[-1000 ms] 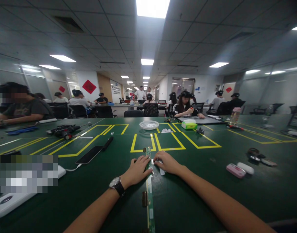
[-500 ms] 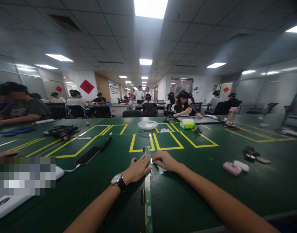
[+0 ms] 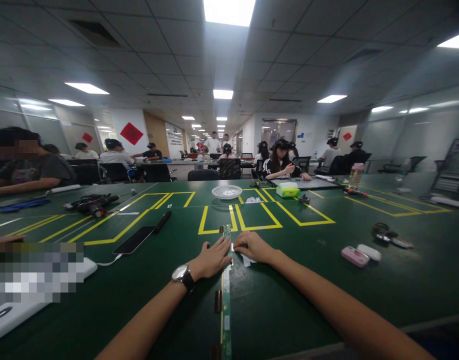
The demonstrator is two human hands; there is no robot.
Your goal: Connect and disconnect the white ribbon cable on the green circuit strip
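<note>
A long, narrow green circuit board strip (image 3: 226,300) runs away from me along the table, with brown flex tabs (image 3: 218,301) sticking out on its left side. My left hand (image 3: 211,257), wearing a wristwatch (image 3: 180,273), lies with fingers stretched out flat over the upper part of the strip. Against the strip's right edge, the fingertips of my right hand (image 3: 256,246) are pinched together. A small pale piece shows on the board by those fingertips; whether they grip it is hidden. Partly under my right hand lies a white scrap (image 3: 247,260).
Beyond the strip stands a white plastic basket (image 3: 227,192). A phone (image 3: 135,241) and a white power bank (image 3: 12,320) lie to the left; a pink case (image 3: 354,256) and keys (image 3: 381,232) to the right. A tissue pack (image 3: 288,190) sits farther back. Other people sit around.
The view has turned slightly, so most things sit a little farther left. Both hands keep nearly the same pose on the strip.
</note>
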